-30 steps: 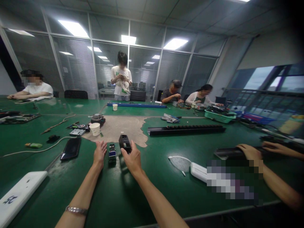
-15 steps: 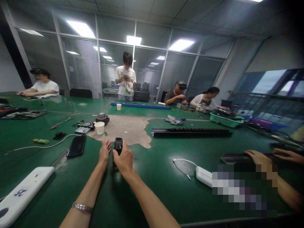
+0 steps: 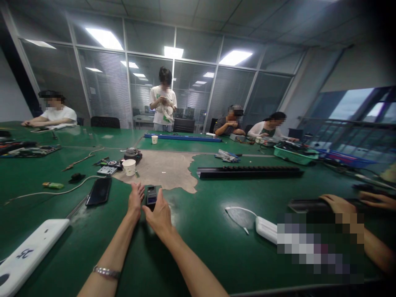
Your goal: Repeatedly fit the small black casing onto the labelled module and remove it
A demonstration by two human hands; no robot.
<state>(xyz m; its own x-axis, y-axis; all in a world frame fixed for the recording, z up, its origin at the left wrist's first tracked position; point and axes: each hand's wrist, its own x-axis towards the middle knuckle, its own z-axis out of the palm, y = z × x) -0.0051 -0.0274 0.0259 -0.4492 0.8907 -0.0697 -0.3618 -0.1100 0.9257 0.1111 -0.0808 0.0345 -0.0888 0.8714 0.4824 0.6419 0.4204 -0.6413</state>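
Observation:
A small black box-shaped part (image 3: 151, 196) with recesses in its top face is at the near edge of the bare brown patch. My right hand (image 3: 159, 215) grips it from the near right side, thumb in front and fingers along its right side. To its left, my left hand (image 3: 135, 199) is held with the fingers stretched out and the palm turned toward the part, holding nothing. A metal bracelet (image 3: 107, 272) circles the left wrist. The lower part of the box is hidden by my right hand.
A paper cup (image 3: 129, 167), a phone (image 3: 99, 192) and a white power strip (image 3: 34, 251) lie to the left. A long black rail (image 3: 249, 173) lies ahead right. A co-worker's hand (image 3: 338, 204) rests on another black rail at right; other people sit or stand beyond.
The black part has come down and slightly left, its top now tilted less toward me. My right hand moved with it, its fingers looser; my left hand has hardly moved.

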